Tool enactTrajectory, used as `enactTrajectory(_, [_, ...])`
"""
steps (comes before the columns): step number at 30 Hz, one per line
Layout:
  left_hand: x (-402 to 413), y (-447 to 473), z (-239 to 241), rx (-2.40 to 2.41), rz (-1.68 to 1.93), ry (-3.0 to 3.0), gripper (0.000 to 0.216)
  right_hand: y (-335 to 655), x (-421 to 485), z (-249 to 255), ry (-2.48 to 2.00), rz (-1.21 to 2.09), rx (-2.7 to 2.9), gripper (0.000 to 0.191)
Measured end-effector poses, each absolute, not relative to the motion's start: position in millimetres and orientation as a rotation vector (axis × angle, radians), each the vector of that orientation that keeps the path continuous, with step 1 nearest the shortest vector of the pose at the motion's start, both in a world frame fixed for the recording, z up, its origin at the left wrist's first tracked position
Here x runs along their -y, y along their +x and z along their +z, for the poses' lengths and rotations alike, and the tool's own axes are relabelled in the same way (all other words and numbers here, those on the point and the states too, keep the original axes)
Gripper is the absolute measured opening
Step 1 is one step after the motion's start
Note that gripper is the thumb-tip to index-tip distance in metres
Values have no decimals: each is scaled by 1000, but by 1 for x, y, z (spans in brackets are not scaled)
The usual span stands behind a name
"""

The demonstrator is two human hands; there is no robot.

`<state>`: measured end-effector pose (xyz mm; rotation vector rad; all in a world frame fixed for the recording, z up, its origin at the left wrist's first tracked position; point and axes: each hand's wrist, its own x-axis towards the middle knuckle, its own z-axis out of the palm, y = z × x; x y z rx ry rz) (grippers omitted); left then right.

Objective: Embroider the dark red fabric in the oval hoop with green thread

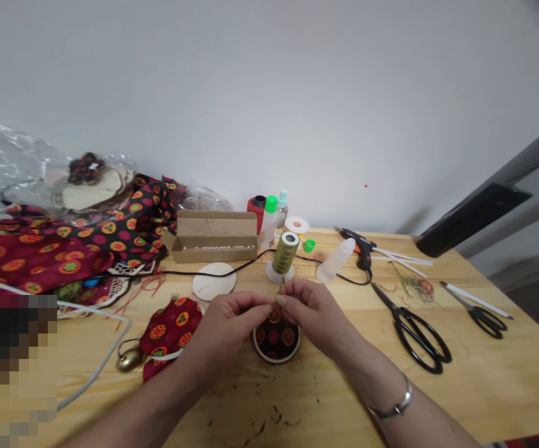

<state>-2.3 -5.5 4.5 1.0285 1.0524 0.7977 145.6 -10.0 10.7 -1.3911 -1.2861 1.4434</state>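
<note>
The black, flower-patterned disc (275, 342) sits under and between the two hands, just in front of the olive thread cone (286, 254) on the wooden tabletop (344, 398). Whether it lies flat on the wood or is slightly raised, I cannot tell.

The right hand (314, 309) has its fingers closed in a pinch on the olive thread (282, 285), close to the disc's upper edge. The fingers of the left hand (233, 315) are pressed together at the tips right beside them; what lies between is too small to tell.

The disc looks light, with a soft cloth face and a pale rim that seems firmer and keeps it round. The cloth should give a dry, sure grip, though pressing on its middle might dent or pucker it. The best hold is probably by the pale rim, at the free lower curve, away from the thread.

The thread seems limp, fine and easily snagged; a pinch close to the cloth should control it better than one far up its length. The cone looks light enough to tip if the thread is tugged sideways, so a gentle pull suits it.
</note>
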Motion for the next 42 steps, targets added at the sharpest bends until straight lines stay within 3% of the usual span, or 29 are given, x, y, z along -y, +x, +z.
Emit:
enactTrajectory(13, [5,0,8,-987,758,769,9,148,9,10,-1374,1424,1323,10])
enactTrajectory(42, [3,-1,7,-1037,756,842,9,152,9,11,-1392,1345,1427,11])
